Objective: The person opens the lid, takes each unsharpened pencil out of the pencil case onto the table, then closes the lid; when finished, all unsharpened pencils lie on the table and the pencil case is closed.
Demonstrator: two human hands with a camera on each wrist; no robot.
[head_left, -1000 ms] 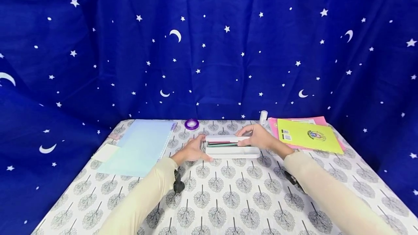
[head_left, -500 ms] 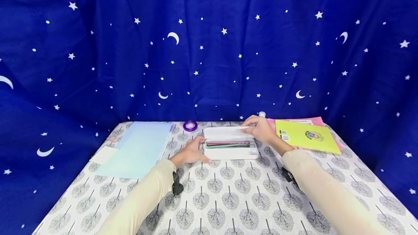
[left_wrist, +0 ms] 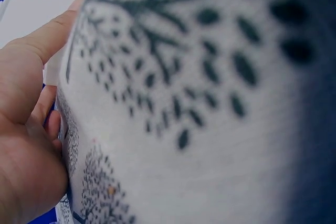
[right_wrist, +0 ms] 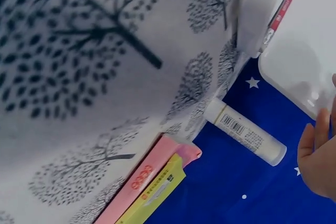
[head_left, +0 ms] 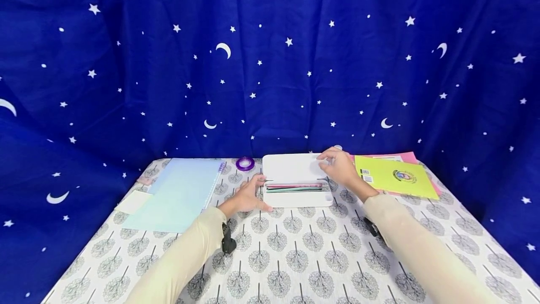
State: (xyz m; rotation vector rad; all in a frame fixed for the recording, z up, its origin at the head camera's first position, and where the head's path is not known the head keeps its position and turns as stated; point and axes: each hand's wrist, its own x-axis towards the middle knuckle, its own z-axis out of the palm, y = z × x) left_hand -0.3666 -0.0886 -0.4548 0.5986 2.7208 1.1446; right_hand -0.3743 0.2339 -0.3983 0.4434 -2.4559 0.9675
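In the head view, the white pencil case [head_left: 297, 200] sits near the middle of your cloth-covered counter [head_left: 295, 247]. Its lid [head_left: 291, 168] leans further back than it did half a second ago, so the slim pencils [head_left: 294, 186] inside are better exposed and, it seems, easier to reach. Your left hand [head_left: 246, 196] holds the case's left end, thumb at the near corner, fingers at the far one. Your right hand [head_left: 339, 168] bends at the lid's right edge; you cannot tell whether it pinches or merely touches it. Both parts are smooth, round-cornered oblongs.

In the left wrist view, one extended digit of yours reaches the case's pale side; the woven cloth, printed with dark leaves, fills the rest, partly blurred.

In the right wrist view, the lid shines like hard plastic near your fingertips. A white cylindrical tube [right_wrist: 249, 134] and pink [right_wrist: 144, 179] and yellow booklets [right_wrist: 152, 192] show nearby.
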